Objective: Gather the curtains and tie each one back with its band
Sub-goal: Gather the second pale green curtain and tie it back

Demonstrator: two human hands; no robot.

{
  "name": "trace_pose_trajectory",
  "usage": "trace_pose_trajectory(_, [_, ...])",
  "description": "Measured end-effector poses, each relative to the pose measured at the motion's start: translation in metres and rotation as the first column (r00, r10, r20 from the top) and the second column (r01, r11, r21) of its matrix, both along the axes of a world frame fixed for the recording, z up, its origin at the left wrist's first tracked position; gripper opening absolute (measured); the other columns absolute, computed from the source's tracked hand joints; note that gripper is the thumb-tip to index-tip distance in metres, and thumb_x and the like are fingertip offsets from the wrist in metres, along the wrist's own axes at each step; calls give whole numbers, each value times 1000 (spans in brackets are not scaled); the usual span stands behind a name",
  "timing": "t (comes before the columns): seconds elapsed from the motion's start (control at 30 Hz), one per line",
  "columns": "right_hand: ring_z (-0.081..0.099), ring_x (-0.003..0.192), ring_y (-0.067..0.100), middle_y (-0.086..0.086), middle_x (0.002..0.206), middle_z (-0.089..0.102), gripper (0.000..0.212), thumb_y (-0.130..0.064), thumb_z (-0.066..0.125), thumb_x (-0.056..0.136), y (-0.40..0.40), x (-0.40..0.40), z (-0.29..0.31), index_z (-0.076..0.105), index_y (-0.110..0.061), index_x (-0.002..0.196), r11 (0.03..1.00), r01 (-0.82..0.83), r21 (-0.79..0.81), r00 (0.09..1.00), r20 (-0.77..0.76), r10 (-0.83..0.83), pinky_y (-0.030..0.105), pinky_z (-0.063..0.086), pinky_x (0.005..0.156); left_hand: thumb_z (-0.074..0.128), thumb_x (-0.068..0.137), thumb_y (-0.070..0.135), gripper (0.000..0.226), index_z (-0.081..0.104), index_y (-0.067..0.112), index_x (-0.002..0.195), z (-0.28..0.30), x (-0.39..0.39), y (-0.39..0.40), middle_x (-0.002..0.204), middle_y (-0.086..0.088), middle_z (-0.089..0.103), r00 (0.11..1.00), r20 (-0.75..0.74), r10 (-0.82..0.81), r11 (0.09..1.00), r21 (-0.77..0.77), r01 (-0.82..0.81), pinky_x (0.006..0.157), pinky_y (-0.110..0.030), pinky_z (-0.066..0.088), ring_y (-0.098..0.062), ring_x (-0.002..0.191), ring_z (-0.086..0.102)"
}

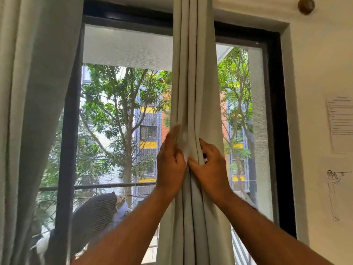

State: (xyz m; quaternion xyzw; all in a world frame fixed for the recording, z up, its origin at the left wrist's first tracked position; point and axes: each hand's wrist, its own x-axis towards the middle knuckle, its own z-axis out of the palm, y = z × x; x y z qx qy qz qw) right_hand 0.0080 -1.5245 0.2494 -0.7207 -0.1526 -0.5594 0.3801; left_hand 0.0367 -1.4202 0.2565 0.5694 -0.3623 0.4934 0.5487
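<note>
A pale grey-green curtain (193,73) hangs bunched into narrow folds in front of the window's middle. My left hand (170,161) lies against its left side with fingers straight and pointing up, blurred by motion. My right hand (210,165) grips the folds from the right, its thumb pressed into the cloth and its fingers curled behind them. A second curtain (34,92) of the same cloth hangs loose at the far left. No tie-back band can be made out.
The black-framed window (275,111) with an insect screen stands behind the curtains. To the right is a white wall with a taped paper sheet (340,123) and a pencil sketch (334,188). A round curtain-rod end (306,4) sits top right.
</note>
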Motion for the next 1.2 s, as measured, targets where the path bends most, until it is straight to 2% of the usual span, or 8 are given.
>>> trace_pose_trajectory(0.13, [57, 111, 13, 11, 128, 62, 50, -1, 59, 87, -15, -6, -9, 53, -5, 136, 991, 105, 81, 995, -8, -104, 11, 37, 93, 43, 80, -10, 46, 68, 6, 115, 3, 9, 33, 103, -14, 62, 963, 89, 254, 967, 10, -256, 82, -17, 44, -25, 93, 62])
trace_pose_trajectory(0.3, [66, 95, 25, 15, 110, 71, 48, -14, 45, 81, -41, -28, -7, 64, -5, 123, 952, 196, 234, 979, 15, -205, 8, 42, 77, 72, 85, 8, 28, 68, 7, 112, -2, 17, 64, 102, -8, 65, 946, 32, 324, 946, -12, -324, 86, -25, 45, -22, 94, 62])
trace_pose_trajectory(0.47, [65, 66, 25, 20, 85, 73, 38, 1, 54, 88, 27, -27, -10, 63, -4, 124, 998, 59, -37, 998, -3, -59, 34, 49, 66, 59, 87, -4, 49, 56, 19, 130, -22, -13, 20, 107, 2, 68, 994, 31, 103, 993, 51, -105, 78, -28, 54, -16, 87, 68])
trace_pose_trajectory(0.57, [57, 56, 7, 2, 78, 70, 42, -18, 54, 89, 29, -31, -11, 62, -14, 130, 998, 27, -63, 998, -55, -30, 12, 44, 58, 58, 93, 3, 61, 39, 36, 141, -22, -20, 25, 88, -2, 71, 983, -129, -128, 990, -75, 119, 58, -37, 54, -22, 66, 67])
trace_pose_trajectory(0.63, [65, 78, 7, -7, 97, 71, 45, -26, 57, 87, 29, -39, -19, 61, -17, 131, 998, 13, -61, 999, -50, -16, -2, 40, 66, 58, 93, 7, 56, 45, 38, 137, -22, -26, 30, 77, -1, 71, 939, -197, -283, 956, -132, 261, 52, -35, 51, -22, 59, 64])
trace_pose_trajectory(0.83, [52, 114, -12, -15, 130, 57, 58, -26, 66, 89, 37, -42, -39, 45, -22, 143, 990, -140, 13, 990, -32, 140, 0, 39, 92, 48, 96, 11, 35, 78, 25, 84, -19, -46, 25, 86, -3, 77, 776, -361, -517, 854, -273, 442, 58, -24, 56, -18, 80, 72])
trace_pose_trajectory(1.0, [51, 128, 10, -2, 146, 49, 66, -20, 59, 89, 35, -38, -48, 33, -19, 150, 987, -156, -48, 982, -112, 150, 24, 45, 104, 72, 80, 45, 27, 71, 18, 75, -6, -46, 21, 59, -2, 61, 877, -396, -272, 956, -8, 293, 53, -24, 50, -16, 56, 60])
trace_pose_trajectory(1.2, [21, 147, 13, 0, 158, 26, 75, -23, 62, 87, 24, -26, -62, 23, -21, 151, 974, -189, -129, 977, -120, 174, 41, 22, 120, 74, 77, 29, 35, 66, -4, 85, -1, -33, 7, 81, -27, 67, 914, -395, -88, 992, 50, 117, 68, -51, 55, -39, 76, 66])
